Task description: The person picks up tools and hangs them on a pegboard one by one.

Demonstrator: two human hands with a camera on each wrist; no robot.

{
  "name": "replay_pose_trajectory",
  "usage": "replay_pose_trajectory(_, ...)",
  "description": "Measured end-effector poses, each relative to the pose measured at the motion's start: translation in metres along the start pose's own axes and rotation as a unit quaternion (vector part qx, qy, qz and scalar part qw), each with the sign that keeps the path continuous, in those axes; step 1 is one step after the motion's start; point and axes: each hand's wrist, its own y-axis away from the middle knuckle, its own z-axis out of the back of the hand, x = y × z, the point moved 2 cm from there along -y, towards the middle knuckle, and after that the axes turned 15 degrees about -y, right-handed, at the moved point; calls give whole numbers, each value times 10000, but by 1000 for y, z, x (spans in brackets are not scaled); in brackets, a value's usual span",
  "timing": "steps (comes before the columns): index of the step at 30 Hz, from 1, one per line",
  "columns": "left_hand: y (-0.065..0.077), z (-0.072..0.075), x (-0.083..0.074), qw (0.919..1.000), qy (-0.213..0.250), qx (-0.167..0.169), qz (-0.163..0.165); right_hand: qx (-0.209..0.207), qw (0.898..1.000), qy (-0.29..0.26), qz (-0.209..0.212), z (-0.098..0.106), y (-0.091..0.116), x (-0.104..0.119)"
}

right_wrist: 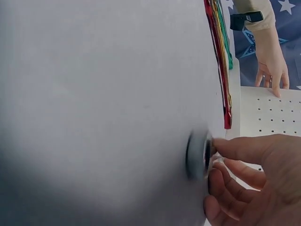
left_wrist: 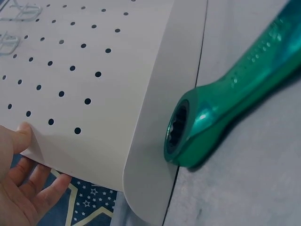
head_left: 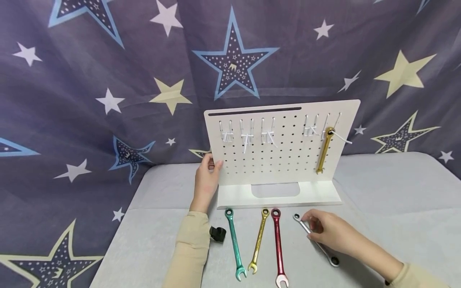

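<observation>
A white pegboard [head_left: 248, 160] stands upright on its base. My left hand [head_left: 207, 182] holds its left edge, the thumb on the front face and the fingers behind, as the left wrist view shows. Over the table at the right, my right hand [head_left: 333, 232] pinches a silver ratchet wrench [head_left: 325, 253] between thumb and fingers, nearer its far ring end. The hand covers part of the shaft. Left of it lie a red wrench [head_left: 278, 244], a small gold wrench [head_left: 258, 242] and a green wrench [head_left: 234, 242], ring ends toward the board.
Several white wire hooks [head_left: 268, 136] are fitted along the upper part of the board. A gold wrench [head_left: 325, 152] hangs from the rightmost hook. A black wrist mount [head_left: 217, 234] sits by the left sleeve. A star-patterned curtain [head_left: 137, 120] hangs behind the grey table [head_left: 389, 192].
</observation>
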Motion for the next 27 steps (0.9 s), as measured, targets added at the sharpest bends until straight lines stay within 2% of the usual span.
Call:
replay_pose_trajectory(6,1,0,-1,10000,-52,20,65,-37,9997,-194,142,5,4,-5)
replay_pose_trajectory(13,1,0,-1,10000,-52,-20,-19,18,9998,-52,205,3,6,-4)
replay_pose_trajectory(27,1,-1,0,10000,-10,-2,-38,5,9996,222,-202,-4,10,-1)
